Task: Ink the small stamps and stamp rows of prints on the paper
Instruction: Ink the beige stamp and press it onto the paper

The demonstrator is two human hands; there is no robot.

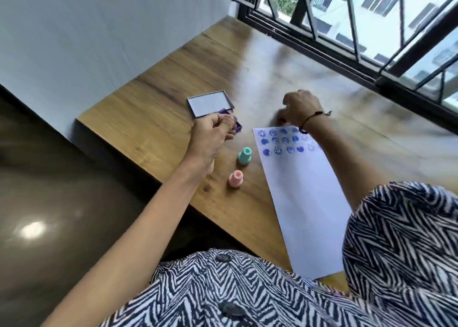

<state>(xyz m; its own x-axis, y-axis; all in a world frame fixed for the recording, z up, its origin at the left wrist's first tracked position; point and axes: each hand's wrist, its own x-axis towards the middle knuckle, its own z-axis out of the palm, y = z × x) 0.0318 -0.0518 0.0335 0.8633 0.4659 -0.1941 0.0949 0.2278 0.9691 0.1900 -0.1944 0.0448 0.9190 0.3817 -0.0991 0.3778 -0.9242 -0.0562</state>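
Zigzag-patterned black and white fabric is filling the bottom of the frame, and just above it the white paper (304, 198) is lying on the wooden surface (153, 118), its long axis running from lower right up toward the centre. Three rows of blue prints (285, 141) are sitting along its far end, so most of the sheet is waiting bare. The right hand (301, 106) is hanging over that far end, fingers curled downward; blur is hiding whether it is gripping a stamp, so I cannot tell. The left hand (214, 133) is hovering at centre left over the purple ink pad (238, 127), fingers pinched together, though what they are holding is not clear either. The pad's opened lid (209, 102) is lying just beyond it. A green stamp (244, 155) and a pink stamp (235, 179) are standing upright between the left hand and the paper's left edge, nearer the left hand. Any next row, I judge, would fall toward the camera from the right hand, along the sheet's length.
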